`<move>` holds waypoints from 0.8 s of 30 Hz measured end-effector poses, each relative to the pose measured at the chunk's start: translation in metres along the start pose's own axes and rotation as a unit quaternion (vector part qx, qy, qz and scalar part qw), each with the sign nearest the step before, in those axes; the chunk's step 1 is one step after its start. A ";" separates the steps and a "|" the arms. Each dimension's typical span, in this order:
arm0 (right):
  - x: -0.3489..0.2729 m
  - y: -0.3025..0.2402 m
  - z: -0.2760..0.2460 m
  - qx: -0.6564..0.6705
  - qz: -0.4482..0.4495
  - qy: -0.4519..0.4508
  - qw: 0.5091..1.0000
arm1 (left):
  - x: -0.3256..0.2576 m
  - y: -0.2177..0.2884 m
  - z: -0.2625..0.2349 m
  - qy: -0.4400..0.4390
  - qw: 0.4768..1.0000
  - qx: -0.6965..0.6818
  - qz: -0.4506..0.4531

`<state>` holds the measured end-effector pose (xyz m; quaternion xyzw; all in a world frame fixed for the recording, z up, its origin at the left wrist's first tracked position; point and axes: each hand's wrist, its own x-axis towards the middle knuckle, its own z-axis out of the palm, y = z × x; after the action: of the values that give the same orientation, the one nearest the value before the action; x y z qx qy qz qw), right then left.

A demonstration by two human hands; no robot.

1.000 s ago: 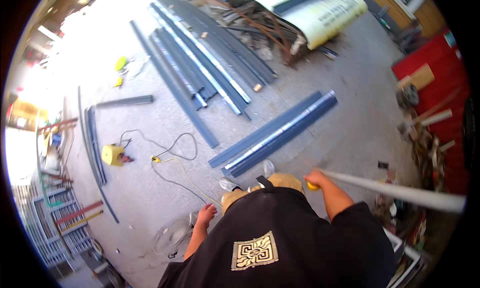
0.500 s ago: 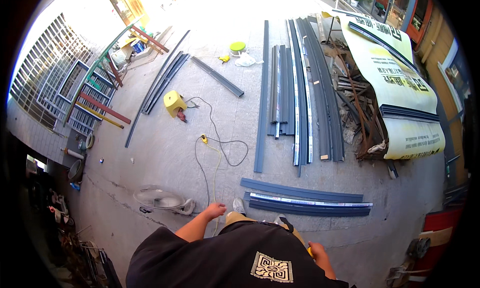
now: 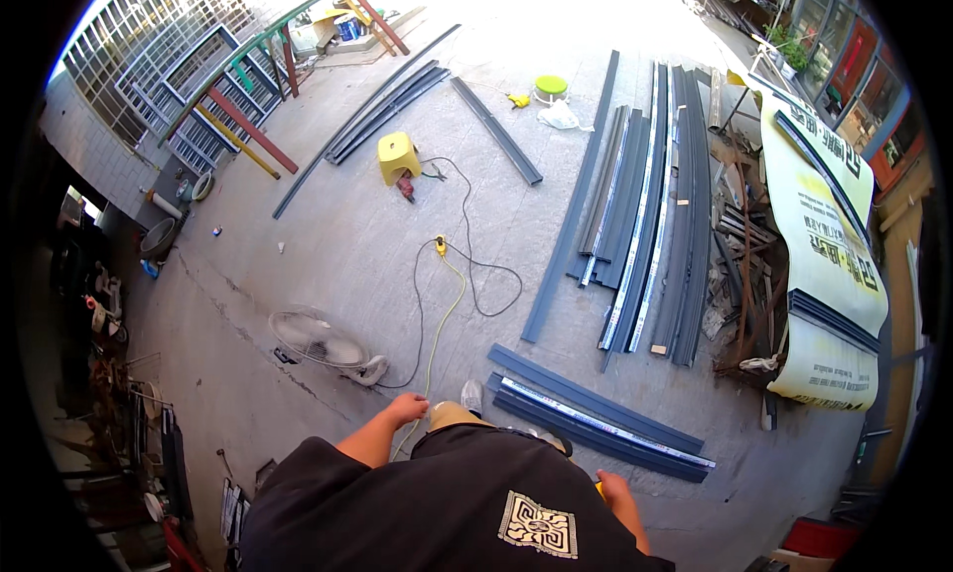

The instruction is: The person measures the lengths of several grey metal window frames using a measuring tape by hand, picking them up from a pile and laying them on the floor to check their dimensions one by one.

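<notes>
My left hand [image 3: 408, 407] hangs beside my knee with its fingers curled in; I cannot make out whether anything is inside them. Low on my right side, my right hand [image 3: 617, 492] is closed around a small yellow object [image 3: 600, 489], mostly hidden by the fingers and my shirt. On the ground just ahead of my feet lie several dark grey metal profiles [image 3: 596, 397], one with a printed white film strip. A yellow-green cable [image 3: 437, 344] runs past my left hand to a yellow socket [image 3: 441, 245].
Long grey profiles [image 3: 685, 224] lie ahead to the right, beside a scrap heap under a printed sheet [image 3: 829, 244]. A round fan [image 3: 316, 338] lies at left. Farther off are a yellow stool [image 3: 399, 157], a red power tool [image 3: 405, 187] and a green-lidded bucket [image 3: 551, 87].
My view has turned and tilted, so the far floor items appear farther right and the profiles slant. Both hands stay low at my sides, still closed.
</notes>
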<state>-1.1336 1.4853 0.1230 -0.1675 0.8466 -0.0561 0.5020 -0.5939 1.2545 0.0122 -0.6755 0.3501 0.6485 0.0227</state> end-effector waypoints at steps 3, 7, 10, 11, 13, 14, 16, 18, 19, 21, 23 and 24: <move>0.035 0.028 0.005 -0.097 -0.060 -0.023 0.993 | -0.005 0.012 0.007 -0.011 1.000 -0.008 0.024; 0.048 0.026 0.017 -0.177 -0.075 -0.011 0.981 | 0.006 0.001 0.002 -0.006 0.999 -0.027 0.039; 0.036 0.015 0.028 -0.117 -0.048 -0.026 0.992 | 0.015 -0.007 -0.013 0.003 0.999 -0.029 0.030; 0.039 0.019 0.037 -0.081 -0.022 -0.028 0.996 | 0.016 -0.010 -0.021 0.008 1.000 -0.017 0.022; 0.040 0.020 0.043 -0.046 0.005 -0.030 0.998 | 0.021 -0.017 -0.032 0.012 1.000 -0.005 0.014; 0.036 0.019 0.045 -0.035 0.016 -0.046 0.998 | 0.023 -0.018 -0.036 0.020 1.000 0.002 0.008; 0.025 0.020 0.049 -0.022 0.030 -0.060 0.997 | 0.027 -0.017 -0.038 0.025 1.000 0.011 0.002; 0.016 0.020 0.050 0.004 -0.016 -0.058 0.998 | 0.031 -0.014 -0.038 0.022 0.999 0.024 0.013; 0.011 0.020 0.050 0.005 -0.013 -0.055 0.998 | 0.031 -0.008 -0.036 0.019 0.999 0.026 0.013; 0.002 0.020 0.049 0.036 0.043 -0.037 0.998 | 0.032 0.005 -0.028 0.013 0.999 0.022 0.031; 0.002 0.023 0.050 0.028 0.052 -0.037 0.998 | 0.035 0.010 -0.024 0.001 0.999 0.015 0.039; 0.002 0.025 0.050 0.022 0.053 -0.040 0.998 | 0.037 0.013 -0.023 -0.010 0.999 0.008 0.047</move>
<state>-1.0967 1.5116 0.0904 -0.1133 0.8323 -0.0417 0.5410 -0.5836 1.2173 -0.0114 -0.6518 0.3863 0.6526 0.0013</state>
